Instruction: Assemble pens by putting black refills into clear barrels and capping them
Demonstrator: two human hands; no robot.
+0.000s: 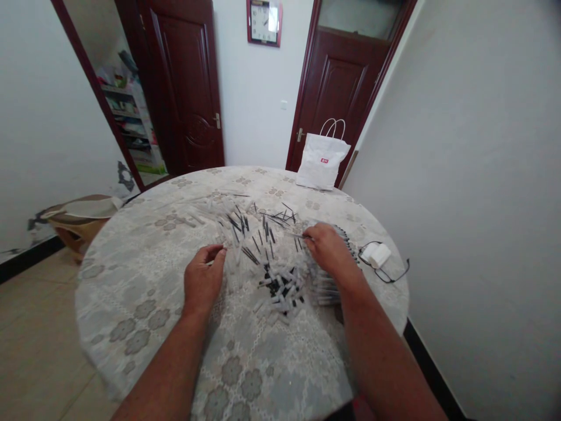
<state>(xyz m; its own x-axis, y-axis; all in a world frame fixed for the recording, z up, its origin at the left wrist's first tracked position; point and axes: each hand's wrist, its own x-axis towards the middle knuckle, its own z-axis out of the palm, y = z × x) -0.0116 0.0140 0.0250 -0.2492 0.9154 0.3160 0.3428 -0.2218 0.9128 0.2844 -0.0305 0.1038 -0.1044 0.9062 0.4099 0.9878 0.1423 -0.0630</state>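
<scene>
My right hand (326, 245) is closed on a thin pen (298, 235) that points left over the table. Below and beside that hand lies a stack of assembled-looking pens (326, 292). My left hand (204, 278) has thumb and fingertips pinched together by some clear pen barrels (234, 275); whatever is between them is too small to make out. Dark pen refills (249, 255) are scattered between the two hands. Nearer to me sits a heap of clear and black pen caps (283, 286).
A round table with a patterned cloth (149, 345) carries everything. Eyeglasses (394, 278) and a small white block (376, 254) lie at the right. A white paper bag (324, 161) stands at the far edge. At left is a chair-like brown piece (81, 219).
</scene>
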